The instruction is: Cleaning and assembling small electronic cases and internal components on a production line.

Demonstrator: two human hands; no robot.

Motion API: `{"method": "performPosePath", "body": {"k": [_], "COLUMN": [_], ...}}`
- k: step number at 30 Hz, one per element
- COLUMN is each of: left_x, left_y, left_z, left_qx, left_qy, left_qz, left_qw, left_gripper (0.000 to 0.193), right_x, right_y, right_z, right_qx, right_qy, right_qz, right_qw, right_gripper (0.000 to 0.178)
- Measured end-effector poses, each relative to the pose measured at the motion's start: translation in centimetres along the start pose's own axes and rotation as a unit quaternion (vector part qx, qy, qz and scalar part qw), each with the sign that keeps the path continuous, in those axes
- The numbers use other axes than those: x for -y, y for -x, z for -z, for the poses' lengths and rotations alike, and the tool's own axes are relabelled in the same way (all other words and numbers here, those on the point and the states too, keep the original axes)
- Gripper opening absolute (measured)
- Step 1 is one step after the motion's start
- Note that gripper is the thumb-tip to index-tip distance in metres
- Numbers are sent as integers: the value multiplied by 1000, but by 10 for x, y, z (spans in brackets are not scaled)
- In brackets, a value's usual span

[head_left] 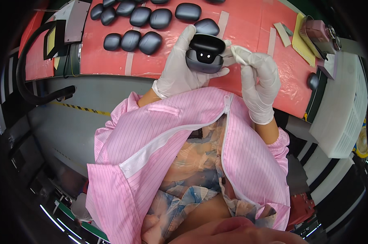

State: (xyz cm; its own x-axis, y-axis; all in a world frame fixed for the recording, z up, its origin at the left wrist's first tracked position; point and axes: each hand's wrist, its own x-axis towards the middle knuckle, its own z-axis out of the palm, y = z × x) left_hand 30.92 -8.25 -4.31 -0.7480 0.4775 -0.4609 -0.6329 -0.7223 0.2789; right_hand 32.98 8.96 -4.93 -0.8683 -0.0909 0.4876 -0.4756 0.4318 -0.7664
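My left hand (176, 70), in a white glove, is closed around a dark grey earbud charging case (205, 64). The case's lid is flipped up, showing a black inside with two small bright spots. To the right of it, my gloved right hand (260, 79) is raised with thumb and fingers pinched together. Something white (240, 53) shows at those fingertips, close to the case; whether it is a cloth or loose glove material I cannot tell. Just beyond my left fingers lies a closed dark case (207, 27).
Several more closed cases (150, 42) lie on the red mat (249, 24), mostly at the far left. A single dark case (313, 81) is at the right edge. Yellow pads (303, 42) and a white slotted bin (340, 105) stand right. A black flexible hose (23, 77) curves at left.
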Motion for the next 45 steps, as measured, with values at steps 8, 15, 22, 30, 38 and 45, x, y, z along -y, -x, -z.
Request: {"method": "performPosePath", "body": {"k": [8, 15, 22, 30, 38, 45], "left_x": [4, 9, 4, 8, 9, 10], "left_y": [-6, 5, 5, 0, -8, -4], "left_z": [23, 3, 6, 9, 9, 1], "left_qx": [50, 73, 172, 191, 174, -19], "left_qy": [-22, -153, -274, -248, -154, -232], "left_qz": [-13, -85, -136, -165, -98, 42], "left_qw": [998, 982, 936, 935, 968, 972], "left_gripper": [67, 72, 88, 89, 79, 66], "right_x": [7, -11, -19, -25, -32, 2], "right_y": [-1, 14, 24, 32, 32, -40], "right_z": [4, 15, 21, 15, 15, 9], "right_qx": [107, -44, -35, -57, -110, 208], "right_qy": [142, -67, -13, -37, -69, 266], "right_qz": [60, -8, -68, -110, -58, 215], "right_qw": [982, 997, 997, 992, 990, 916], "right_gripper": [24, 17, 17, 15, 19, 13]}}
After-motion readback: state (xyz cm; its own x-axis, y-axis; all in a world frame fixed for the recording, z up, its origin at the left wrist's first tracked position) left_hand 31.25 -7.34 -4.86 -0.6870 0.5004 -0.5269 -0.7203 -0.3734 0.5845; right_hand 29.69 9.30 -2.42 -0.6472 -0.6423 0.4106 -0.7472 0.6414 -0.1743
